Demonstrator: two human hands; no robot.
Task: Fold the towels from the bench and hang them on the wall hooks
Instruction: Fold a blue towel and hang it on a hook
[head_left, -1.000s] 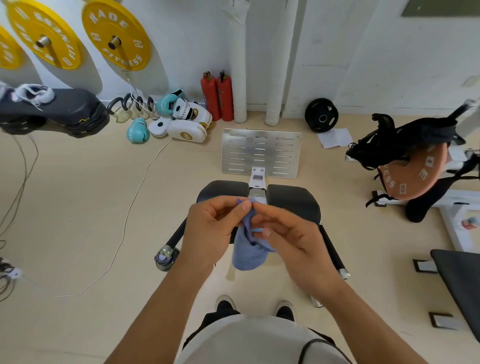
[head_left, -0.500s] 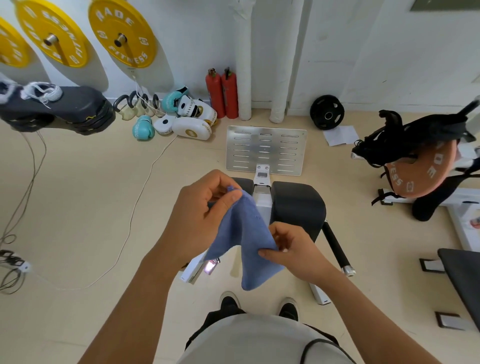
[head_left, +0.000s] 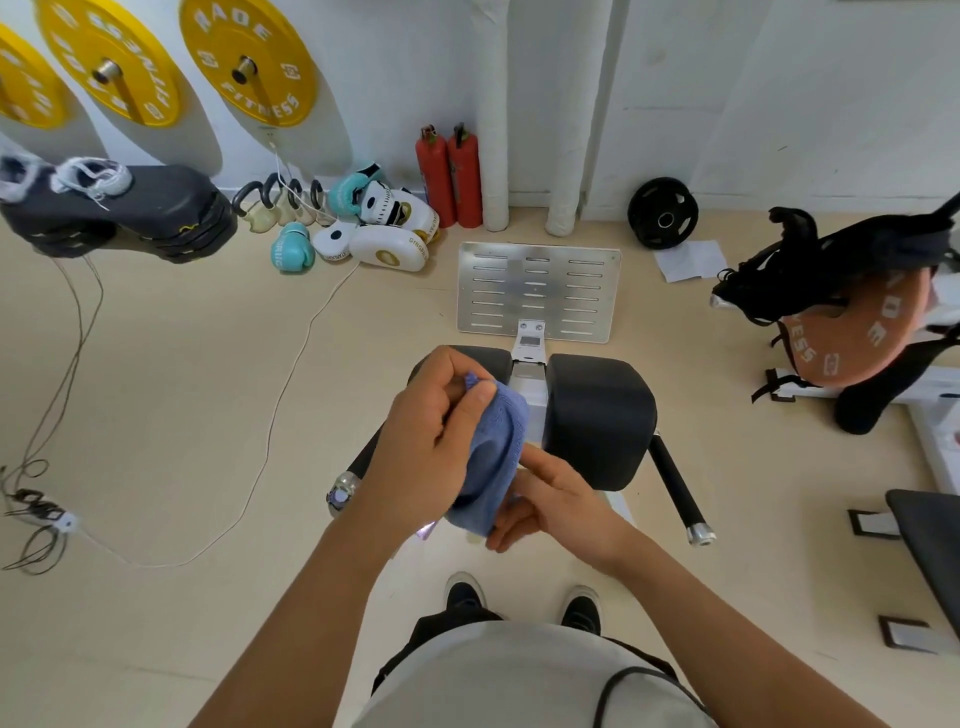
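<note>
A small blue towel (head_left: 496, 452) hangs folded between my hands, in front of my chest and above the black padded bench (head_left: 597, 415). My left hand (head_left: 431, 441) pinches its top corner between thumb and fingers. My right hand (head_left: 556, 499) lies against the towel's lower right side, index finger stretched along the cloth and the other fingers curled under its bottom edge. The far side of the towel is hidden by my left hand. No wall hooks for towels show in this view.
Yellow weight plates (head_left: 249, 60) hang on the wall at upper left. Boxing gloves and pads (head_left: 363, 223), two red extinguishers (head_left: 449, 176) and a black plate (head_left: 662, 213) line the wall. A metal footplate (head_left: 537, 291) lies beyond the bench. A machine with an orange plate (head_left: 857, 327) stands right. Cables cross the floor left.
The towel was spread between my hands half a second ago; now it is gathered narrower. My right hand has slid down along its side toward the bottom edge, and both hands came closer together.
</note>
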